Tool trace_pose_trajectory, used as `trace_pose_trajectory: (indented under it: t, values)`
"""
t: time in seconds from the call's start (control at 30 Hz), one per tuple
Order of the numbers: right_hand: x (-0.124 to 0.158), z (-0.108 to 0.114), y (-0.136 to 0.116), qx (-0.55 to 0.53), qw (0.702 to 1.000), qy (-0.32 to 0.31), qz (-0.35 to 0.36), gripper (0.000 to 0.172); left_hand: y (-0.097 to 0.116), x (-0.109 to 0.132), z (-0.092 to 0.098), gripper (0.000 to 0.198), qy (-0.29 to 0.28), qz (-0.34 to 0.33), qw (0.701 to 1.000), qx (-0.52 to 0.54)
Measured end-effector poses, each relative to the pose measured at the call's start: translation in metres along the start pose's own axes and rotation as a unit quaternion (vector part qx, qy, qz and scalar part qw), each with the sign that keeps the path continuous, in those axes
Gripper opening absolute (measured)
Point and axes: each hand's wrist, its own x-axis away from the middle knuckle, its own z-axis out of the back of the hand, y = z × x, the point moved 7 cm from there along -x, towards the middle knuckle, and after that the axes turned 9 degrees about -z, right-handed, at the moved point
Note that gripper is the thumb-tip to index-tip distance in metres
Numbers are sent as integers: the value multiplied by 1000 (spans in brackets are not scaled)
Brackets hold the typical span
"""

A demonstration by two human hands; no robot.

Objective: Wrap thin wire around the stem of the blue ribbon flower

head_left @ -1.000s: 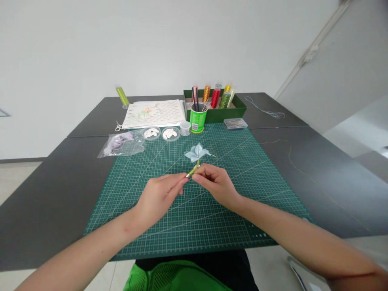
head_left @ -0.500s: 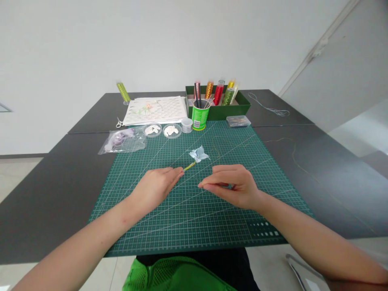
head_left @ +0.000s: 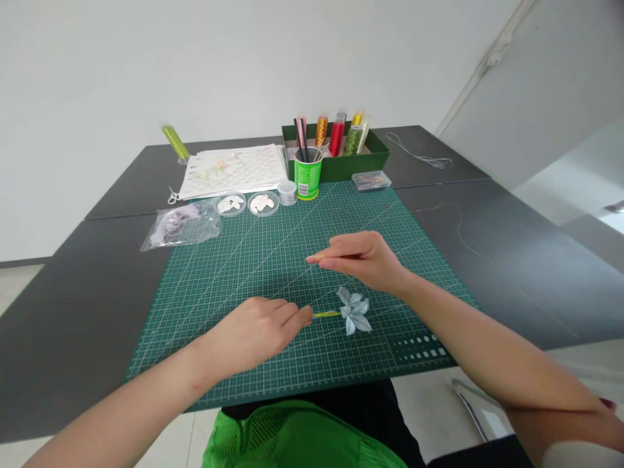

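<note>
A pale blue flower (head_left: 355, 311) with several pointed petals hangs over the green cutting mat (head_left: 205, 286), its head pointing right. Its yellow-green stem (head_left: 326, 314) is pinched between the thumb and fingers of my left hand (head_left: 266, 328). Farther back and to the right, above the flower, my right hand (head_left: 363, 258) is closed in a pinch, fingertips pointing left. What those fingertips hold, if anything, is too fine to make out. A thin thread (head_left: 461, 227) trails over the dark table at the right.
Behind the mat stand a green can (head_left: 307, 177) with sticks, a green box (head_left: 336, 170) of thread spools and a clear case (head_left: 371, 181). Farther left are two dishes of white pieces (head_left: 263, 203), a plastic bag (head_left: 182, 224), paper sheets (head_left: 238, 170) and small scissors (head_left: 173, 195).
My left hand has come nearer with the flower, which has turned to point right. My right hand has moved back and slightly left, still pinched. The camera view has shifted a little.
</note>
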Motion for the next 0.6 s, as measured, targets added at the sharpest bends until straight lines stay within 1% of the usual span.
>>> trace_pose_trajectory:
  t: [0.2, 0.37, 0.5, 0.6]
  values:
    - [-4, -5, 29, 9, 998, -6, -68, 20, 4, 0, 10, 18, 41, -14, 999, 6]
    - [-4, -11, 50, 15, 995, -27, -94, 19, 3, 1, 19, 15, 92, -5, 996, -14]
    - [-2, -17, 67, 19, 991, -59, -116, 21, -2, 4, 27, 14, 131, 20, 990, -50]
    - [2, -22, 81, 39, 985, -78, -146, 22, -9, 9, 32, 12, 155, 45, 983, -82]
